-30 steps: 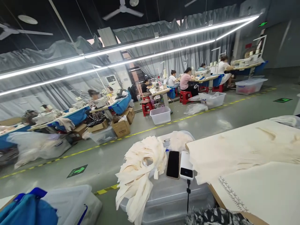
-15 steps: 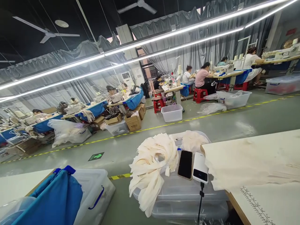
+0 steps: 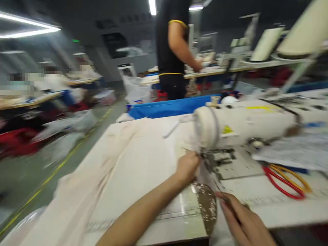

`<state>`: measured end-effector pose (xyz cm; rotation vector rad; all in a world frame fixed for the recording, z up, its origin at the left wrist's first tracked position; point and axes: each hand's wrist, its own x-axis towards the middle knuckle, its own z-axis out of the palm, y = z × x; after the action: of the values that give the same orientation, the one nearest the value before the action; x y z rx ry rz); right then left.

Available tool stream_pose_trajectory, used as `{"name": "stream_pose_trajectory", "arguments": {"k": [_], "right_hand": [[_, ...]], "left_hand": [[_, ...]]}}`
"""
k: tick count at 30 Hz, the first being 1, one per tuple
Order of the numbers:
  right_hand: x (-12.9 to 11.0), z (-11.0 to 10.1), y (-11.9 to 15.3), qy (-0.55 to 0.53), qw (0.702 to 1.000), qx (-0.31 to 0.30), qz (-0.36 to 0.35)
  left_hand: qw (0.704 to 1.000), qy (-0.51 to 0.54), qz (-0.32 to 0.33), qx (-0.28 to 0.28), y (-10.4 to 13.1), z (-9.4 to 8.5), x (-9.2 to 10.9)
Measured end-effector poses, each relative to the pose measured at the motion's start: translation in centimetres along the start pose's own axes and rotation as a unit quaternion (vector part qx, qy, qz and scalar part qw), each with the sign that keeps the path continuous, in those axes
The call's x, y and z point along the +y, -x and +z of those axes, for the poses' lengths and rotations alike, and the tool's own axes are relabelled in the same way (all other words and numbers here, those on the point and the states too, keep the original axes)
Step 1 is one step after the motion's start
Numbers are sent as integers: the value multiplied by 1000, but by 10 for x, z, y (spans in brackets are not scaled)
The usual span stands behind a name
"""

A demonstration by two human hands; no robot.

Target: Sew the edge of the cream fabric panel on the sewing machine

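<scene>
My left hand (image 3: 188,167) is closed at the needle end of a white sewing machine (image 3: 246,119), its fingers pinched on pale fabric. The narrow pale fabric (image 3: 222,227) runs from there towards me to my right hand (image 3: 243,220), which grips its edge between thumb and fingers. Motion blur smears the fingertips, and the needle area is mostly hidden behind my left hand. A brown speckled patch (image 3: 207,205) shows on the table between the hands. Right of the machine's plate lie scissors-like handles (image 3: 273,181), one loop red and one orange.
Long pale cloth (image 3: 77,198) drapes over the table's left side. A crumpled whitish sheet (image 3: 294,152) lies under the machine arm. Thread cones (image 3: 268,44) stand behind. Beyond a blue cloth trough (image 3: 169,107), a person in a black shirt (image 3: 173,44) stands at another table.
The view has swung from the aisle, with its phone, power bank and cloth-topped bin, to a sewing machine. Both my hands have come into view, holding fabric.
</scene>
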<state>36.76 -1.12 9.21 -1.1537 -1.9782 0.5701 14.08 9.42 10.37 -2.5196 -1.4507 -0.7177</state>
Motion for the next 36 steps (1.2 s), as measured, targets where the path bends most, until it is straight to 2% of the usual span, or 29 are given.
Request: {"name": "stream_pose_trajectory", "arguments": {"k": [3, 5, 8, 11, 14, 16, 18, 20, 23, 28, 36], "right_hand": [[1, -2, 3, 59, 997, 40, 16], [-1, -1, -3, 65, 996, 64, 13], [-7, -1, -10, 14, 996, 91, 13], [-13, -4, -12, -46, 997, 56, 34], [-12, -8, -17, -14, 998, -15, 59], [-7, -10, -22, 41, 996, -14, 80], [0, -10, -29, 100, 991, 17, 92], [5, -8, -35, 151, 985, 45, 77], [9, -2, -42, 194, 979, 52, 34], [13, 7, -43, 209, 976, 53, 13], [18, 9, -42, 222, 973, 64, -12]], "left_hand": [[995, 89, 32, 35, -24, 22, 13], [990, 123, 34, 52, -25, 23, 10], [985, 153, 39, 65, -23, 20, 3], [981, 172, 46, 70, -23, 19, 1], [978, 192, 49, 67, -25, 21, 1], [976, 201, 46, 65, -26, 21, 0], [976, 205, 40, 62, -27, 22, -1], [976, 208, 33, 56, -27, 22, -1], [976, 213, 22, 46, -27, 20, -1], [973, 228, 7, 31, -29, 19, -2], [966, 254, -41, 18, -30, 24, -4]]}}
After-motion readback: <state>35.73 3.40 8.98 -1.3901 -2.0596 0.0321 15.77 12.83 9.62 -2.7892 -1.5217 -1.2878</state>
